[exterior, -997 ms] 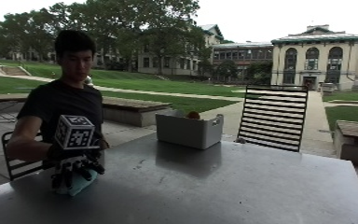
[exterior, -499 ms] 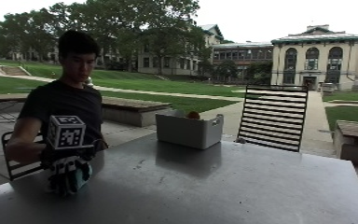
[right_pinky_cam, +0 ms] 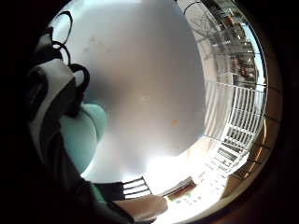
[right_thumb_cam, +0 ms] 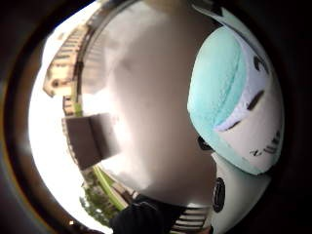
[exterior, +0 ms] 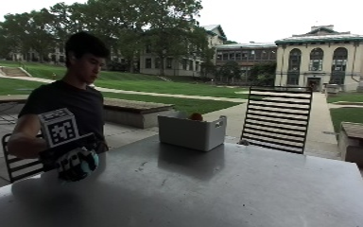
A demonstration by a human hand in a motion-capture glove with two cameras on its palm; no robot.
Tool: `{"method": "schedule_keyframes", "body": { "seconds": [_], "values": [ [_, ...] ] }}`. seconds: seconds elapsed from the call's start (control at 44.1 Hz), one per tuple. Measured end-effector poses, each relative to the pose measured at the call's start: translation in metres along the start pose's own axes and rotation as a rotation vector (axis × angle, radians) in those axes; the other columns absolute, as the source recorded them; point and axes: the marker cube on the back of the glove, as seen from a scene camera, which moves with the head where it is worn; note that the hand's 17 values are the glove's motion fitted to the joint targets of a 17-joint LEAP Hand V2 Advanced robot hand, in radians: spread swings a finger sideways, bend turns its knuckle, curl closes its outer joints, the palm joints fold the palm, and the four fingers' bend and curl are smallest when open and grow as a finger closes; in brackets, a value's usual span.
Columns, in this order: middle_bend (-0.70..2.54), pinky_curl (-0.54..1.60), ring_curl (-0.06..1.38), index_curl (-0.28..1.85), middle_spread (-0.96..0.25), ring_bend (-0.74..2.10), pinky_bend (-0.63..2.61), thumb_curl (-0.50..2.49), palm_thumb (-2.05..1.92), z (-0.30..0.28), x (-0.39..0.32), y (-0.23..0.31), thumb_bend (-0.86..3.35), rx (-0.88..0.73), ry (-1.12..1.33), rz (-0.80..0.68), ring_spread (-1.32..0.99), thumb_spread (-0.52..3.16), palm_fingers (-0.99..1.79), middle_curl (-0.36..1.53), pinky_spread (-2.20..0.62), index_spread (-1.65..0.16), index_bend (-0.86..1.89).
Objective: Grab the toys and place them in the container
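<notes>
A teal and white plush toy [exterior: 82,163] hangs above the near left part of the grey table [exterior: 232,189], and my gloved right hand [exterior: 71,163] grips it. The toy [right_thumb_cam: 234,97] fills one side of the thumb side palm view, showing its white face with dark marks. Its teal body [right_pinky_cam: 84,133] shows beside the glove in the little finger side view. The grey container [exterior: 191,131] stands at the table's far edge, well away from the hand, with an orange toy [exterior: 196,116] poking above its rim. The container [right_thumb_cam: 90,139] also shows across the table in the thumb side view.
A black slatted chair [exterior: 276,118] stands behind the table to the right of the container. Another chair [exterior: 18,163] is behind the person at the left. The person sits at the table's far left corner. Stone benches and lawn lie beyond.
My hand has lifted the plush toy off the table surface and raised it a little. The container and chairs have not moved.
</notes>
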Motion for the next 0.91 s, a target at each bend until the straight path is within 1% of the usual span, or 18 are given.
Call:
{"method": "schedule_keyframes", "body": {
  "seconds": [0.023,0.045,0.068,0.091,0.204,0.317,0.453,0.68,0.816,0.906],
  "values": [
    [1.09,0.26,0.45,0.55,-0.29,1.13,0.70,0.56,0.96,-0.007,-0.005,0.002,0.85,0.011,-0.022,0.003,-0.38,1.63,1.37,0.58,-0.48,-0.18,0.94],
    [1.10,0.26,0.43,0.56,-0.28,1.13,0.71,0.58,0.98,-0.016,-0.012,0.003,0.86,0.027,-0.039,0.004,-0.37,1.62,1.35,0.58,-0.48,-0.17,0.93],
    [1.06,0.29,0.46,0.52,-0.28,1.21,0.76,0.59,0.89,-0.025,-0.020,0.005,0.71,0.046,-0.052,0.000,-0.36,1.44,1.18,0.58,-0.46,-0.19,0.79],
    [0.98,0.31,0.46,0.53,-0.30,1.23,0.83,0.57,0.79,-0.035,-0.029,0.007,0.63,0.066,-0.060,-0.009,-0.37,1.38,1.04,0.56,-0.45,-0.20,0.74],
    [0.90,0.36,0.48,0.55,-0.34,1.23,0.95,0.61,0.66,-0.080,-0.079,0.012,0.49,0.157,-0.052,-0.074,-0.39,1.20,0.90,0.56,-0.42,-0.23,0.62],
    [0.87,0.38,0.48,0.54,-0.37,1.23,1.01,0.66,0.61,-0.126,-0.144,0.013,0.42,0.226,-0.009,-0.187,-0.41,1.07,0.86,0.56,-0.41,-0.27,0.51],
    [0.84,0.38,0.48,0.54,-0.40,1.23,1.02,0.72,0.61,-0.162,-0.218,0.012,0.38,0.312,0.006,-0.294,-0.42,0.95,0.85,0.57,-0.40,-0.31,0.42],
    [0.80,0.38,0.48,0.57,-0.43,1.22,1.02,0.81,0.61,-0.191,-0.323,0.025,0.34,0.335,-0.008,-0.462,-0.43,0.81,0.86,0.59,-0.39,-0.35,0.32],
    [0.77,0.38,0.48,0.61,-0.44,1.21,1.01,0.85,0.61,-0.190,-0.410,0.079,0.32,0.325,-0.047,-0.556,-0.43,0.75,0.87,0.61,-0.39,-0.38,0.28],
    [0.75,0.38,0.47,0.63,-0.45,1.20,1.01,0.89,0.61,-0.185,-0.465,0.118,0.31,0.322,-0.065,-0.659,-0.43,0.72,0.88,0.62,-0.39,-0.39,0.25]
  ]
}}
